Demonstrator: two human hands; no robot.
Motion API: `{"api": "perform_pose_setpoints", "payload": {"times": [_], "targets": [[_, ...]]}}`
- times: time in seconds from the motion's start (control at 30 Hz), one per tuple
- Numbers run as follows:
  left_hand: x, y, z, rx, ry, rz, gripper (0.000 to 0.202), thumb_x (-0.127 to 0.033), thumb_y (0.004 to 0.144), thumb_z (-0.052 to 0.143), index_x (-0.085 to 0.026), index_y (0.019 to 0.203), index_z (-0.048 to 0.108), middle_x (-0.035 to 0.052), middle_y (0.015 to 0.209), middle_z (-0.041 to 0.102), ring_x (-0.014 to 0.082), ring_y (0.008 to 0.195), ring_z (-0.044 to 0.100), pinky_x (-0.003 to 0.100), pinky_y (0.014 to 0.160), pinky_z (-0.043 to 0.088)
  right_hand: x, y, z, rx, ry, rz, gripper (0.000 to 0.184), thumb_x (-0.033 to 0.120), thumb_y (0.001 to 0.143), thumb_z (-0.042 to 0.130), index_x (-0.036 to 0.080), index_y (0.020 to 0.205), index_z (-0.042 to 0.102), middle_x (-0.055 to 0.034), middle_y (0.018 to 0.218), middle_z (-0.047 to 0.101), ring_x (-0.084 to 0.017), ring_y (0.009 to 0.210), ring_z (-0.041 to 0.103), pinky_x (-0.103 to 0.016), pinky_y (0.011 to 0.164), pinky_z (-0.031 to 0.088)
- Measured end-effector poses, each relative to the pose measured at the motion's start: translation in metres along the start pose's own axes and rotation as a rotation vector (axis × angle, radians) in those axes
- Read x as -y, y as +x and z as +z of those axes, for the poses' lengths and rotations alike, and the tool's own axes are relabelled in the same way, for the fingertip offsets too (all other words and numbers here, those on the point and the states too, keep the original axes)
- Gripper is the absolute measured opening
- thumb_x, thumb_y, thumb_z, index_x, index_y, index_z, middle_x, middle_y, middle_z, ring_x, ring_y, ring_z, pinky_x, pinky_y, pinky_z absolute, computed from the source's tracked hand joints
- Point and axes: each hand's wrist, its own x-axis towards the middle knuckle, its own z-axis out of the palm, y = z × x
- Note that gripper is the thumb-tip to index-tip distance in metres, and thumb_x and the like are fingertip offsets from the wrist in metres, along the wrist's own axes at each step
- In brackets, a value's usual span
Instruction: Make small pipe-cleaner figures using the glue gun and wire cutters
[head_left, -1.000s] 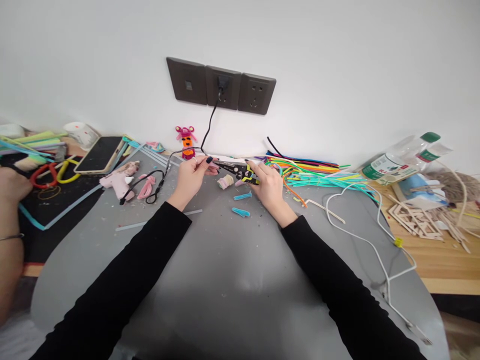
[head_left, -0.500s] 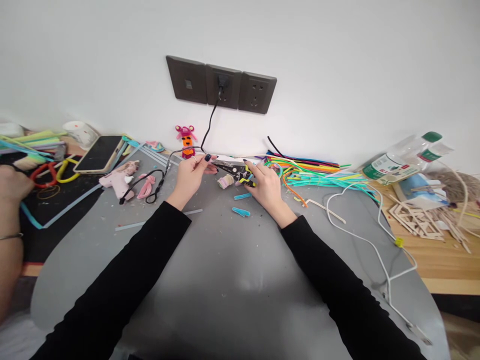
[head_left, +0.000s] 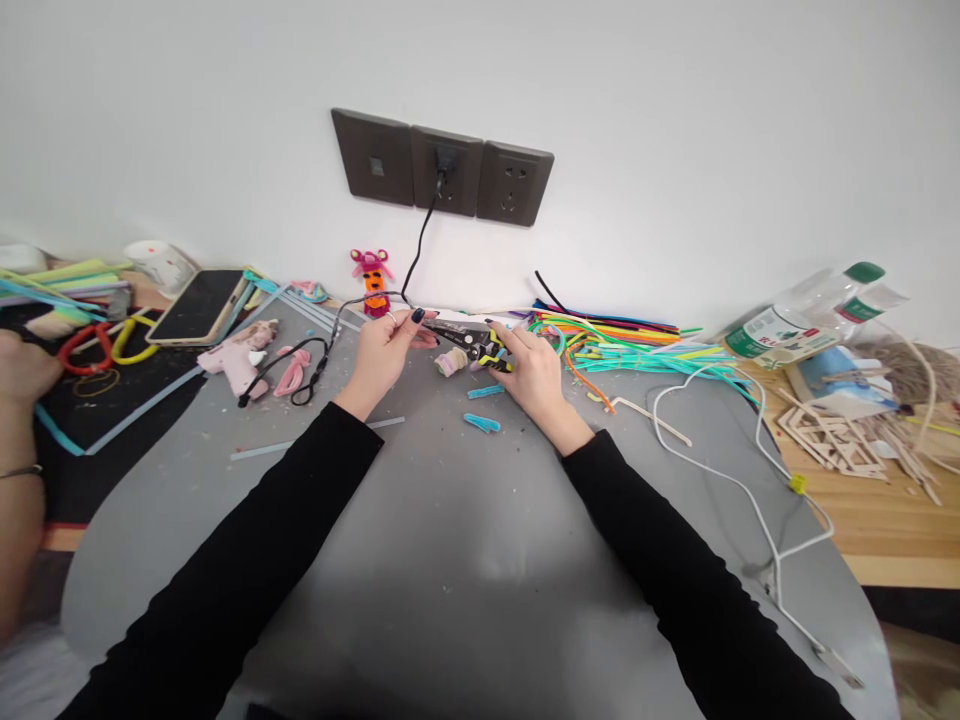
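My right hand (head_left: 534,378) is closed round the yellow-and-black handles of a pair of pliers (head_left: 471,345) whose jaws point left. My left hand (head_left: 384,355) pinches something small and thin at the jaw tips; I cannot make out what it is. Both hands hover over the far part of a grey mat (head_left: 465,560). A small pale rolled piece (head_left: 451,363) lies just under the pliers, and two short turquoise pieces (head_left: 481,423) lie on the mat in front of my hands.
A pile of coloured pipe cleaners (head_left: 630,345) lies right of my hands. A white cable (head_left: 739,490) loops across the mat. A black cord (head_left: 420,250) runs from the wall socket to the left. Another person's arm (head_left: 19,470) is at the left edge, a phone (head_left: 199,306) nearby.
Both hands with the pliers have shifted slightly up and to the left; the grip is unchanged.
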Motion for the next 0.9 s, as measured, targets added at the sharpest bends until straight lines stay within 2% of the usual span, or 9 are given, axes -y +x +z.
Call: {"api": "perform_pose_setpoints", "payload": {"times": [0.17, 0.33, 0.5, 0.6, 0.7, 0.8, 0.9], "targets": [[0.001, 0.0, 0.0, 0.013, 0.004, 0.0, 0.063, -0.074, 0.082, 0.071, -0.014, 0.1, 0.077, 0.0078, 0.077, 0.075, 0.0263, 0.08, 0.077, 0.04, 0.081, 0.064, 0.0, 0.0, -0.003, 0.005, 0.011, 0.018, 0.058, 0.024, 0.089, 0.076, 0.022, 0.145, 0.062, -0.0095, 0.106, 0.072, -0.029, 0.101, 0.066, -0.036, 0.085, 0.05], [0.001, 0.002, -0.001, -0.021, -0.021, 0.037, 0.055, -0.07, 0.085, 0.07, -0.016, 0.093, 0.075, 0.0091, 0.085, 0.077, 0.0232, 0.079, 0.076, 0.039, 0.08, 0.065, -0.001, -0.001, 0.0, -0.058, 0.117, 0.087, 0.054, 0.026, 0.091, 0.071, 0.023, 0.144, 0.062, -0.0098, 0.112, 0.072, -0.028, 0.103, 0.067, -0.035, 0.085, 0.052], [-0.001, 0.001, 0.0, -0.058, -0.063, 0.009, 0.049, -0.064, 0.09, 0.069, -0.016, 0.09, 0.072, 0.0108, 0.099, 0.078, 0.0201, 0.082, 0.075, 0.036, 0.083, 0.066, -0.008, 0.001, 0.009, -0.141, 0.092, 0.182, 0.067, 0.029, 0.086, 0.07, 0.018, 0.15, 0.054, -0.0145, 0.121, 0.068, -0.033, 0.113, 0.062, -0.044, 0.097, 0.047], [-0.001, 0.0, 0.001, -0.067, -0.093, -0.026, 0.049, -0.064, 0.087, 0.072, -0.015, 0.086, 0.072, 0.0129, 0.108, 0.079, 0.0209, 0.085, 0.076, 0.036, 0.08, 0.067, -0.014, 0.003, 0.011, -0.205, 0.068, 0.224, 0.072, 0.028, 0.084, 0.068, 0.02, 0.153, 0.05, -0.0167, 0.128, 0.065, -0.036, 0.117, 0.058, -0.049, 0.101, 0.043], [0.0, 0.0, 0.0, -0.056, -0.1, -0.072, 0.049, -0.063, 0.084, 0.076, -0.015, 0.086, 0.073, 0.0139, 0.103, 0.079, 0.0216, 0.083, 0.075, 0.031, 0.066, 0.065, -0.019, 0.004, 0.011, -0.238, 0.066, 0.239, 0.073, 0.028, 0.083, 0.066, 0.021, 0.154, 0.048, -0.0179, 0.131, 0.064, -0.037, 0.117, 0.056, -0.05, 0.101, 0.042], [0.003, 0.002, -0.002, -0.064, -0.096, -0.091, 0.047, -0.062, 0.083, 0.077, -0.015, 0.086, 0.073, 0.0126, 0.091, 0.078, 0.0188, 0.074, 0.073, 0.024, 0.054, 0.057, -0.022, 0.005, 0.009, -0.226, 0.045, 0.253, 0.075, 0.029, 0.083, 0.065, 0.019, 0.155, 0.045, -0.0181, 0.129, 0.062, -0.037, 0.118, 0.056, -0.051, 0.101, 0.042], [0.007, 0.004, -0.003, -0.095, -0.105, -0.087, 0.045, -0.061, 0.081, 0.08, -0.016, 0.081, 0.072, 0.0112, 0.087, 0.078, 0.0162, 0.069, 0.07, 0.024, 0.057, 0.057, -0.025, 0.006, 0.007, -0.194, 0.021, 0.248, 0.076, 0.03, 0.083, 0.064, 0.019, 0.155, 0.044, -0.0182, 0.129, 0.062, -0.037, 0.119, 0.055, -0.05, 0.1, 0.043]]}}
